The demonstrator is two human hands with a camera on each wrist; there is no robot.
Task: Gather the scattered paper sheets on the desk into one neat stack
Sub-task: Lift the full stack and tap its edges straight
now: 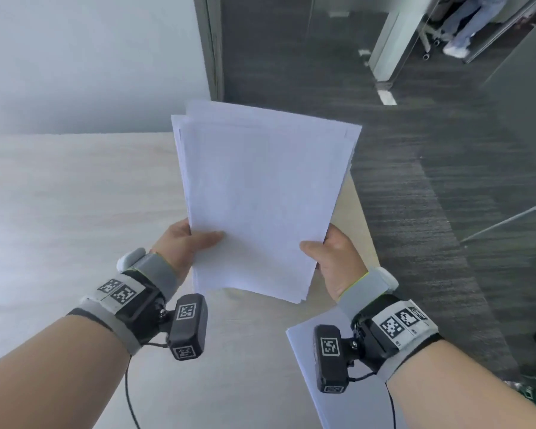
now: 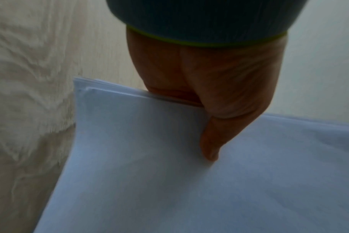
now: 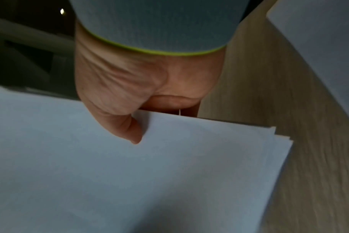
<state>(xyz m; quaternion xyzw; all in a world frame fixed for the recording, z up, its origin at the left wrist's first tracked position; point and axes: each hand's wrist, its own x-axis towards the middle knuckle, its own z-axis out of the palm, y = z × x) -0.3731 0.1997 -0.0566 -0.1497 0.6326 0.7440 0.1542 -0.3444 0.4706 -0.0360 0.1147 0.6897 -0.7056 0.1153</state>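
- The stack (image 1: 260, 193) of white sheets was held up above the desk (image 1: 59, 212), near its right edge, clear of the surface.
- The left hand (image 1: 183, 246) gripped the stack's left side near the bottom, thumb (image 2: 211, 138) lying flat on the top sheet and the other fingers hidden underneath.
- The right hand (image 1: 334, 258) gripped the right side the same way, thumb (image 3: 133, 130) on top and fingers under the paper.
- The sheets were not squared: edges fanned out at the far corners and at the near right corner (several offset layers showed in the right wrist view).
- One loose sheet (image 1: 304, 360) lay flat on the desk below the right wrist, apart from the stack and partly covered by the wrist camera (image 1: 330, 357).
- Beyond the desk's right edge lay dark carpet (image 1: 430, 196), and a pale wall (image 1: 75, 57) stood behind the desk.
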